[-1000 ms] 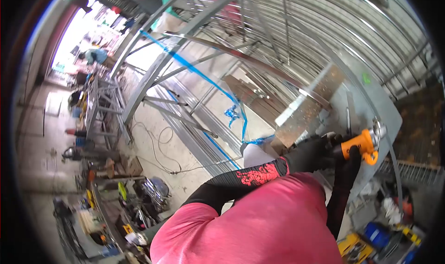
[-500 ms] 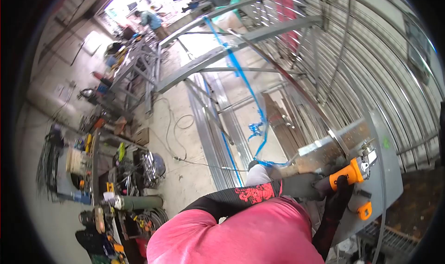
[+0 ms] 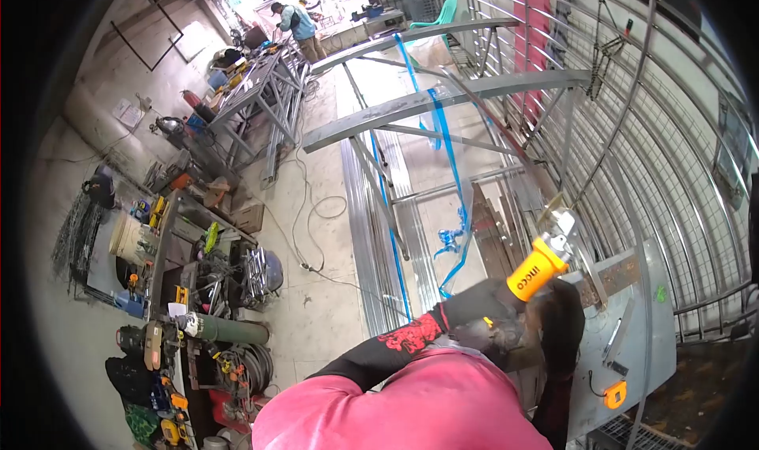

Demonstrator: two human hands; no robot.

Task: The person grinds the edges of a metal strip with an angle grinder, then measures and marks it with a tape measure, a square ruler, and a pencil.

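A yellow-orange angle grinder (image 3: 538, 270) is tilted up in front of my chest, its metal head and disc pointing away from me. My left hand (image 3: 500, 298), dark-gloved, is closed at the grinder's rear end; its fingers are partly lost in the dark. On the grinder's right side, my right hand (image 3: 560, 312), in a black glove, wraps round the body. Below and to the right is a grey metal work surface (image 3: 652, 339). An orange tape measure (image 3: 615, 395) lies on it, near a pen-like tool (image 3: 613, 335) and a small dark block (image 3: 618, 367).
A grey steel frame (image 3: 443, 98) hung with blue strips (image 3: 449, 154) stands ahead. Curved metal bars (image 3: 672, 173) line the right. Long metal profiles (image 3: 364, 237) and a cable (image 3: 304, 213) lie on the floor. Another person (image 3: 299, 27) stands at the far end.
The grinder has swung up and left, off the work surface, with both hands on it. The tape measure stays on the surface. My view has shifted, showing more of the far end.
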